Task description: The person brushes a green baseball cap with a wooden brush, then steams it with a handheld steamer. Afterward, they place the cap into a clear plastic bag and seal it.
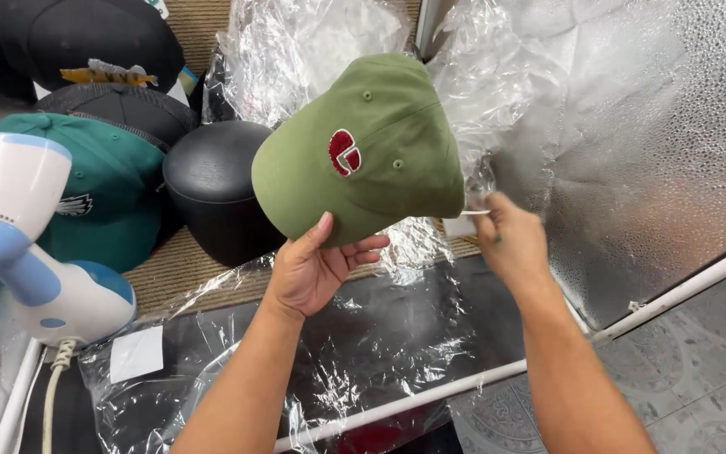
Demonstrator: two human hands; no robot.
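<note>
Left hand (313, 269) grip clamped on one green cap (363, 151); right hand (510, 244) pinching one white tag (462, 225).

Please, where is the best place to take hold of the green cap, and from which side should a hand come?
Probably the brim of the green cap, from below: it is the stiff part and faces the person. The left hand already pinches it there, thumb on top. The right hand is at the cap's right edge, by a small white tag.

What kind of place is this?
Probably a cap packing or cleaning workspace: several caps lie by a black dome form, clear plastic bags cover the surface, and a garment steamer stands nearby.
</note>
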